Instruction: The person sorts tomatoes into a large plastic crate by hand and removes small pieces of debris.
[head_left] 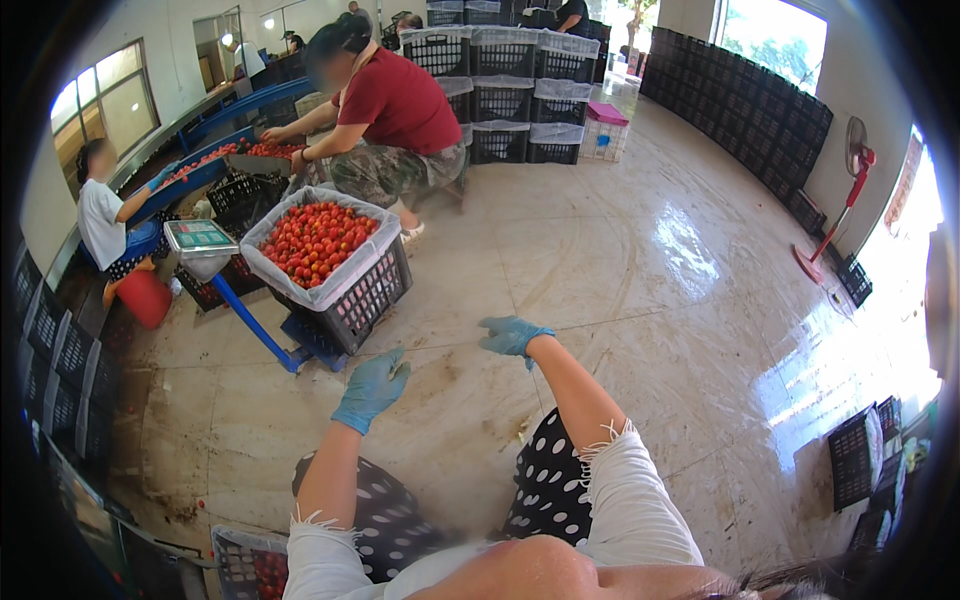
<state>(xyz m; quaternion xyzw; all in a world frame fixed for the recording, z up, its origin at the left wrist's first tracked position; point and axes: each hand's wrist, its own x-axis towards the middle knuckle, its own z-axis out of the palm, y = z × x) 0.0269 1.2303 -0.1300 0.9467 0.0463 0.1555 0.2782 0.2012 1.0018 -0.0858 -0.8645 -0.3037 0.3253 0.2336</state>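
Both hands hold nothing: the left hand (372,388) in a blue glove hangs loosely open above the floor (620,300), and the right hand (512,334) is spread open too. The lined black crate (372,292) of red fruit (313,240) sits just ahead of the left hand, apart from it.

We note a flat rectangular scale w/ pale green display top (199,236), left of black plastic crate w/ clear liner (372,290); stacked lined black crates (500,95) at rear.

Blue gloves cover the left hand (372,388) and right hand (513,334); frayed white sleeves; black oversleeves with white dots.
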